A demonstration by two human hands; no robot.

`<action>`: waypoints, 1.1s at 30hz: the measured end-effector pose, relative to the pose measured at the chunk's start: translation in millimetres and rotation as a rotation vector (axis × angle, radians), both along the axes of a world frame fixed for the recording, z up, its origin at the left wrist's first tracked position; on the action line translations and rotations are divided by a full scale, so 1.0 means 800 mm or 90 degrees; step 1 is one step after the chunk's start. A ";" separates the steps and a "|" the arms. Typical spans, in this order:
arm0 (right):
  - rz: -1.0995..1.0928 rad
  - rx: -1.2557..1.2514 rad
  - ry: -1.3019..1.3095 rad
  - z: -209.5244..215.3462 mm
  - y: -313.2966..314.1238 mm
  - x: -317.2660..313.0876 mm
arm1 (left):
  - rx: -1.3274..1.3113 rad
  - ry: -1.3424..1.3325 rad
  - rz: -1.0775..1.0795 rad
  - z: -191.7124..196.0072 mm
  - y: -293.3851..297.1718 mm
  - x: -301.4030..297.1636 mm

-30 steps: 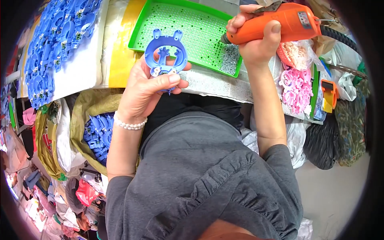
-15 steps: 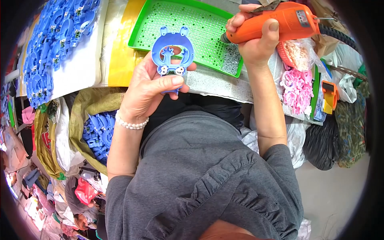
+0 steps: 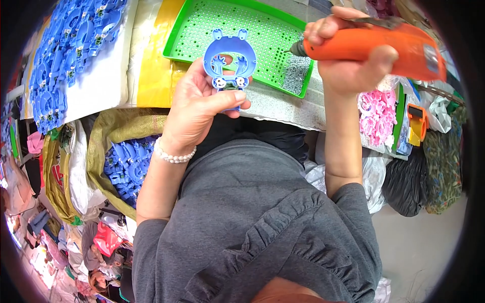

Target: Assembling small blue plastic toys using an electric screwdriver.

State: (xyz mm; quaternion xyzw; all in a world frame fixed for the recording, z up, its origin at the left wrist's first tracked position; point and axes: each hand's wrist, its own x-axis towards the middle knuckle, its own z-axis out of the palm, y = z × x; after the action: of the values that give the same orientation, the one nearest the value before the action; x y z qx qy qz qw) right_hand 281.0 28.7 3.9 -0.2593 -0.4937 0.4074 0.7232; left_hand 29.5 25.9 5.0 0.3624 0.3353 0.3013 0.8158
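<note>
Left hand (image 3: pixel 199 108) raised, fingers pinched; right hand (image 3: pixel 348 55) fisted (higher)

Cluttered work spot, lit evenly. Speckled grey bench (image 3: pixel 283 108) up top w/ white sheet (image 3: pixel 98 86) and yellow sheet (image 3: pixel 154 65) on it. Olive sack (image 3: pixel 103 134) at left, black bag (image 3: pixel 406 184) at right. Pale floor (image 3: pixel 422 247) lower right; mixed clutter (image 3: pixel 60 242) lower left.

Head-worn fisheye, looking steeply down from close above.

The wearer's grey torso fills six o'clock; the left hand (image 3: pixel 202 108) sits near centre, the right hand (image 3: pixel 348 65) at one o'clock, the green tray (image 3: pixel 202 35) at twelve.
</note>
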 end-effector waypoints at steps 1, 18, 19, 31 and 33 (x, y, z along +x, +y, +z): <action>0.046 0.032 0.002 0.008 0.000 -0.003 | 0.013 0.017 0.018 0.002 -0.002 0.000; 0.368 0.109 -0.178 0.094 -0.031 -0.054 | 0.023 0.030 0.049 0.006 -0.014 0.026; 0.359 0.106 -0.177 0.093 -0.032 -0.055 | 0.022 0.030 0.050 0.005 -0.015 0.025; 0.298 0.155 -0.219 0.074 -0.028 -0.056 | 0.016 0.009 0.047 0.006 -0.018 0.028; 0.311 0.139 -0.186 0.071 -0.028 -0.055 | 0.024 0.002 0.046 0.006 -0.018 0.030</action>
State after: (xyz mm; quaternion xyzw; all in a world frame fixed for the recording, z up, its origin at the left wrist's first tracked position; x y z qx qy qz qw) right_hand 236.6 6.6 60.9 -0.1091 -0.6810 0.4721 0.5491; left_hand 53.8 11.2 10.1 0.3657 0.3440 0.3363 0.7968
